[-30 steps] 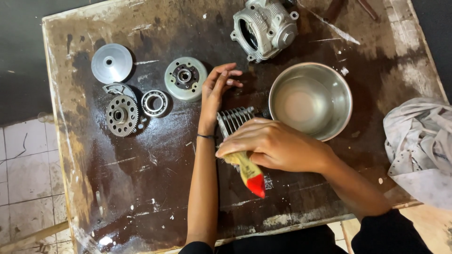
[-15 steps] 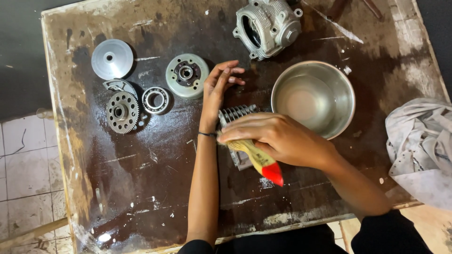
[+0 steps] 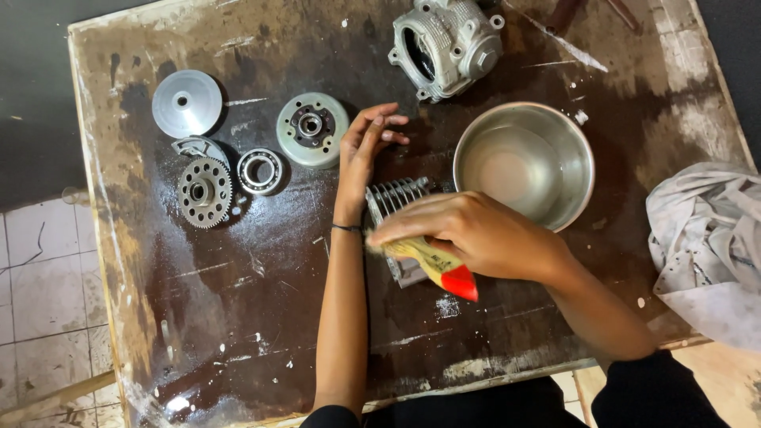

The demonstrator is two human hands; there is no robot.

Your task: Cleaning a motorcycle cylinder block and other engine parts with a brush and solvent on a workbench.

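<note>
Brushing step in hand, by the look of it. Right hand [image 3: 483, 234] clenched round a brush [image 3: 436, 265] with a yellow handle and red end, laid across the finned metal cylinder [image 3: 394, 198] at mid-worktop [image 3: 238, 317]. Left hand [image 3: 363, 147] released, fingers flat on the worktop just beside the fins. Steel bowl [image 3: 525, 162] sits toward the right edge. Next move likely calls for steadying the cylinder. No packages, labels or signs visible.

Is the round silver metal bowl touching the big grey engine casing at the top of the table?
Apart. The head view shows a strip of dark table between the round silver metal bowl and the grey engine casing.
</note>
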